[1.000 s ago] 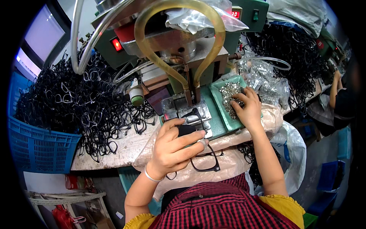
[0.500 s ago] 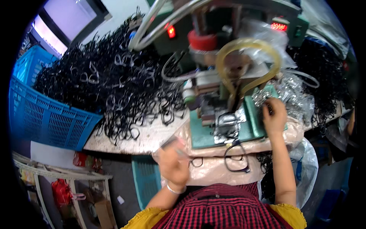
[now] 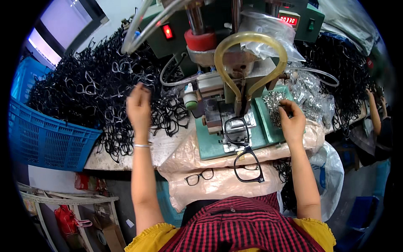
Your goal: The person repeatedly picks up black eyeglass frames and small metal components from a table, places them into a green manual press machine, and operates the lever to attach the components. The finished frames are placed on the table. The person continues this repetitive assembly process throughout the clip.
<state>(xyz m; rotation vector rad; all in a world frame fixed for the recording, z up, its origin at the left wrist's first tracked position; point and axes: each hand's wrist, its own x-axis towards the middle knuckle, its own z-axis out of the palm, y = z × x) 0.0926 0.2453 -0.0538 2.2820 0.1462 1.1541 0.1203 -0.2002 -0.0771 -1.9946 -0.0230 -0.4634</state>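
Note:
My left hand (image 3: 139,110) is raised at the near edge of a heap of black eyeglass frames (image 3: 105,84). Its fingers look loosely apart and slightly blurred, with nothing visible in them. Over a green tray (image 3: 273,136) of small silver metal pieces (image 3: 273,101), my right hand (image 3: 293,124) has thumb and fingertips drawn together. Whatever they hold is too small to name. Between the hands, a black eyeglass frame (image 3: 261,170) lies on the press's metal fixture (image 3: 228,148), one rim on it and the other hanging off its front. Neither hand touches this frame.
The green press carries a red collar (image 3: 200,40) and a looped yellow tube (image 3: 220,52) above the fixture. Another eyeglass frame (image 3: 199,177) rests on the pinkish sheet (image 3: 222,189). A blue crate (image 3: 46,134) stands left; bags of silver pieces (image 3: 312,98) lie right.
My left hand has moved up and away to the frame heap. My right hand stays at the metal pieces, its fingertips lower among them. The whole view has shifted slightly.

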